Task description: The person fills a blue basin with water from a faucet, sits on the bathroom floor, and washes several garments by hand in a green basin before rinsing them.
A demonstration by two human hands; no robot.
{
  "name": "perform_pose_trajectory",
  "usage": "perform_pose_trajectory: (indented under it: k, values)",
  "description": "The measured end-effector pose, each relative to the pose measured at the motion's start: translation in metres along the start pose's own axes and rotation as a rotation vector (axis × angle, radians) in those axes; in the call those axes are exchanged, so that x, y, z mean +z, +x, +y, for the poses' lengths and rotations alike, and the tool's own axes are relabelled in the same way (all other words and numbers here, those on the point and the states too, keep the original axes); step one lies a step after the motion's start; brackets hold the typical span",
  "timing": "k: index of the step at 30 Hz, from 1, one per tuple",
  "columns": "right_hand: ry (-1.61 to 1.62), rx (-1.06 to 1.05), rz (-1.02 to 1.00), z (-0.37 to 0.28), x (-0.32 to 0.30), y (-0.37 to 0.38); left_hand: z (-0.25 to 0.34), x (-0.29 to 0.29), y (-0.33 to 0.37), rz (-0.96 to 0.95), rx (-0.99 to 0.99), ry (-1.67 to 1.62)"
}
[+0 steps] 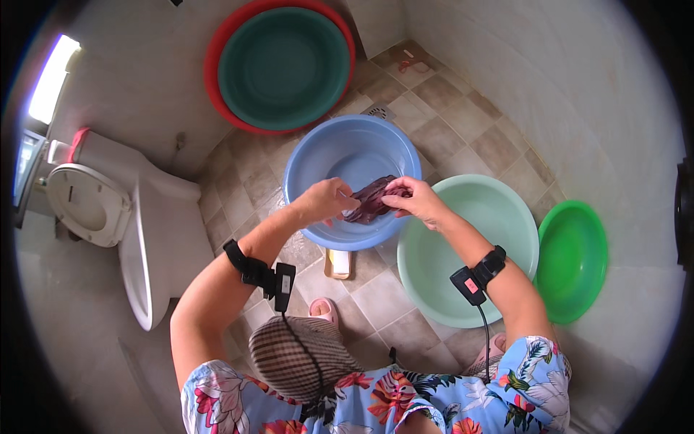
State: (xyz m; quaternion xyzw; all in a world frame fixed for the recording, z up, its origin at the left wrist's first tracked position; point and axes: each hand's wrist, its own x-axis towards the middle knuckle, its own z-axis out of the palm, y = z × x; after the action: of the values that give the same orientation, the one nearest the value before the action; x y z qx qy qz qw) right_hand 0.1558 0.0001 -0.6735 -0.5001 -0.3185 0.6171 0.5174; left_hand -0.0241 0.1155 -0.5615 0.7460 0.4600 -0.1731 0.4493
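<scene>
A dark maroon wet-looking cloth [372, 200] is stretched between my two hands over the blue basin [300, 163]. What kind of garment it is, I cannot make out. My left hand [325, 200] grips its left end, fingers curled round the fabric. At the other end my right hand [418, 202] pinches the cloth between thumb and fingers. Both hands are at the near side of the basin, and the fabric hangs bunched between them.
A pale green basin [470, 289] stands right of the blue one, beside a bright green basin [573, 260] against the wall. Far off lean a teal basin [282, 69] and a red basin [211, 69]. A soap dish [338, 264] lies nearby; a toilet [155, 217] stands left. A floor drain [379, 112] shows behind.
</scene>
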Motion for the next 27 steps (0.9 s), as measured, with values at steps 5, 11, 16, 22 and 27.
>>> perform_pose_trajectory:
  k: [5, 11, 16, 22, 27]
  values:
    - [-0.024, 0.161, 0.172, 0.015, 0.002, 0.035, -0.014, -0.051, 0.043, -0.088, 0.105, -0.206]
    - [-0.064, 0.32, 0.235, 0.011, 0.03, 0.064, -0.024, -0.087, 0.087, -0.099, 0.272, -0.375]
    - [-0.177, 0.372, 0.258, 0.038, 0.073, 0.11, -0.114, -0.057, 0.136, -0.105, 0.26, -0.097]
    - [-0.397, 0.544, 0.075, 0.09, 0.079, 0.098, -0.145, 0.003, 0.138, -0.01, 0.291, 0.608]
    - [-0.652, 0.404, 0.077, 0.107, 0.063, 0.097, -0.167, 0.016, 0.113, 0.008, 0.386, 0.693]
